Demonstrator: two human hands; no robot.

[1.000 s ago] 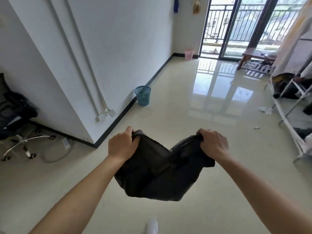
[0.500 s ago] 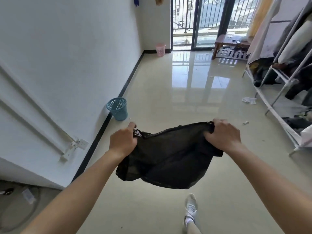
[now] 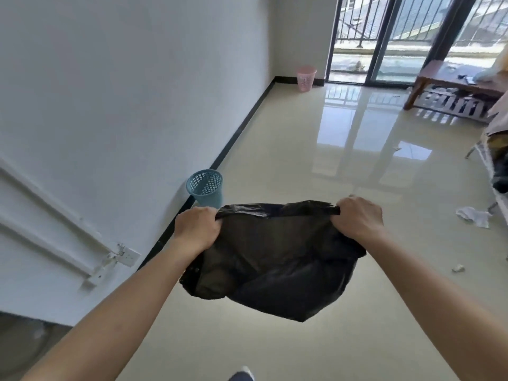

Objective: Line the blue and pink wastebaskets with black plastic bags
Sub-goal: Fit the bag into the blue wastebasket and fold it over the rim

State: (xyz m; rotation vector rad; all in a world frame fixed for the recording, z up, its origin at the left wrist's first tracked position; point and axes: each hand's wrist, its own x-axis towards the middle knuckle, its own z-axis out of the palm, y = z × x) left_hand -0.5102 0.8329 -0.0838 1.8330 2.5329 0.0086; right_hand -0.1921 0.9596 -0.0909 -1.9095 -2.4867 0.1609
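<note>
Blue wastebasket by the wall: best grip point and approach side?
Probably the open rim of the blue wastebasket, from above on the room side. It stands upright with its mouth up, apparently empty, and the wall sits close behind it. Both hands are busy holding the black bag.

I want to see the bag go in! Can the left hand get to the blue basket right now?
Probably not yet. The left hand is closed on the black bag, held up in the air, and the blue basket stands farther off by the wall. Nothing blocks the floor between; walking closer should do it.
</note>
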